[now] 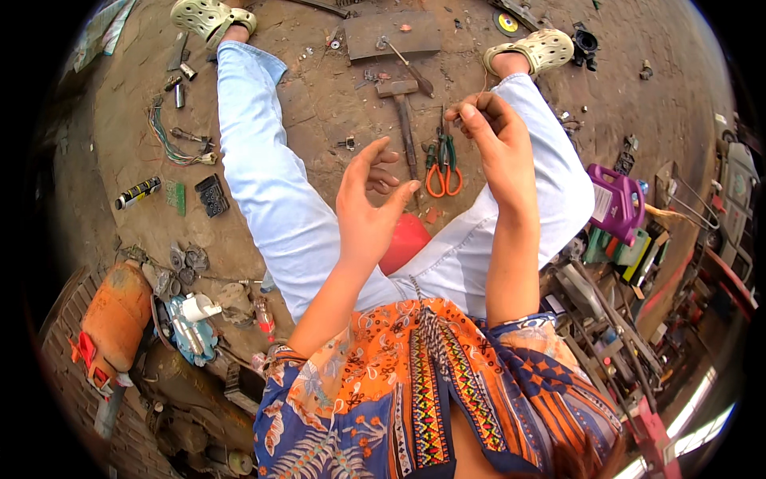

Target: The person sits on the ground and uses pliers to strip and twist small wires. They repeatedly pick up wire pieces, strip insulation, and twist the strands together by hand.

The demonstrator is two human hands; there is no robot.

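Observation:
My left hand (369, 195) is raised above my lap, its fingers loosely bent and the thumb apart, with nothing in it. My right hand (496, 144) is held higher and farther out, thumb and fingers pinched together. A thin wire (484, 78) seems to rise from that pinch; its lower end is hidden by the fingers. On the ground between my legs lies a hammer (406, 132). Beside it are scissors with orange handles (452, 180) and dark green-handled pliers (431, 156). Near the left hand sits a small metal part (346, 144).
A flat metal plate (383, 40) lies ahead between my feet. Wire bundles (171, 144), a spray can (138, 193) and a black keypad-like part (211, 195) are at left. An orange cylinder (117, 315) stands lower left. A purple jug (616, 203) and tools crowd the right.

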